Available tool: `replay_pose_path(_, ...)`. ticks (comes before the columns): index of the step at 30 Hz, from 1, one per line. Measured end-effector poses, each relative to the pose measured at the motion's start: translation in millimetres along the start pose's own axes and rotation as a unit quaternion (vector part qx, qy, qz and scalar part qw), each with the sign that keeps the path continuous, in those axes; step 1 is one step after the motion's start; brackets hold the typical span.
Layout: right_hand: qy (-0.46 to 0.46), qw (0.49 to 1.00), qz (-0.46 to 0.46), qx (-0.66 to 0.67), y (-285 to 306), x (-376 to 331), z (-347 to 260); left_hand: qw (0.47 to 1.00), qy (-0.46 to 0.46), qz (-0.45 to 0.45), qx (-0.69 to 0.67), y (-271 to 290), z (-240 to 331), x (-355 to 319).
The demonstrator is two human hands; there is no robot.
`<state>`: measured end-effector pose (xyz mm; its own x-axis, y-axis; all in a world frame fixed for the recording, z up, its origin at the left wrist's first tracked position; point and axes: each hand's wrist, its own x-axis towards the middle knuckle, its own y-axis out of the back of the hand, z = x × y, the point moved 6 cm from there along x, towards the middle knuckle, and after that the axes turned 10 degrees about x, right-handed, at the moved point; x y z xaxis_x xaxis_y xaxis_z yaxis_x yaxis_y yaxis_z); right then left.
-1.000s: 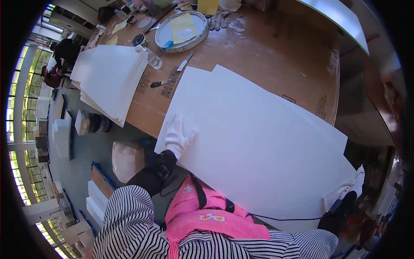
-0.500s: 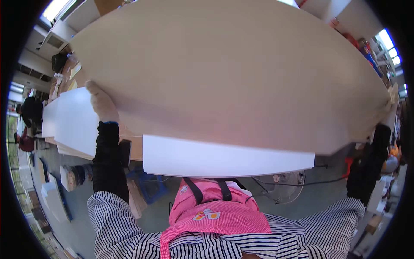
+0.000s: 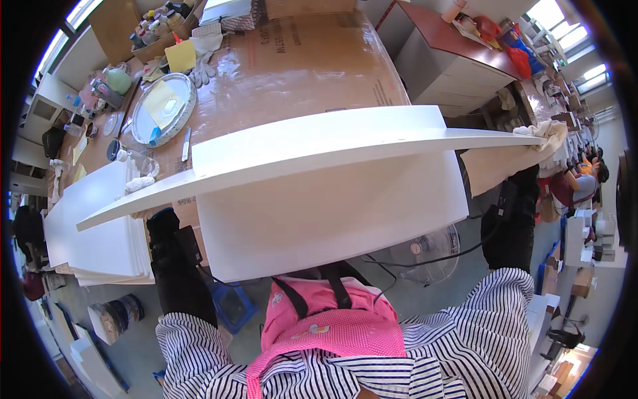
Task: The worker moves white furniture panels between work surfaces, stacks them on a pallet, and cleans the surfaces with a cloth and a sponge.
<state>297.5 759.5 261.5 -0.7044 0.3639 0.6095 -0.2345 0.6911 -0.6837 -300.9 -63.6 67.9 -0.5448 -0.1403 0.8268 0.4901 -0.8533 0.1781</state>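
Between both hands I hold a large, thin white board (image 3: 299, 154), seen almost edge-on and slanting across the table. My left hand (image 3: 138, 185), in a white glove, grips its left end, the fingers curled over the edge. At the opposite end my right hand (image 3: 553, 135), in a pale glove, is closed on the board's edge. Behind and beneath the held board, another white sheet or board (image 3: 332, 219) lies at the table's near edge, its front part overhanging. The held board hides its middle.
A stack of white boards (image 3: 93, 233) lies at left. Beyond are a round white-rimmed tray (image 3: 189, 110), a knife-like tool (image 3: 186, 144), loose gloves (image 3: 201, 70) and bottles (image 3: 119, 80). A red-topped cabinet (image 3: 458, 43) stands at far right; a fan (image 3: 425, 256) is below the table.
The held board has turned from facing me broadside to nearly edge-on and has come down. The tabletop behind it now shows. Both hands keep hold of its ends.
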Motion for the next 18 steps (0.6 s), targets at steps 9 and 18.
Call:
replay_pose_path(9,0.271,0.888,0.096,-0.358,-98,-117,16,0.63,0.568,-0.354,-0.394,83,158,-96)
replay_pose_path(18,0.205,0.739,0.569,-0.297,-67,-296,62,0.532,0.69,-0.49,0.01,162,184,-148)
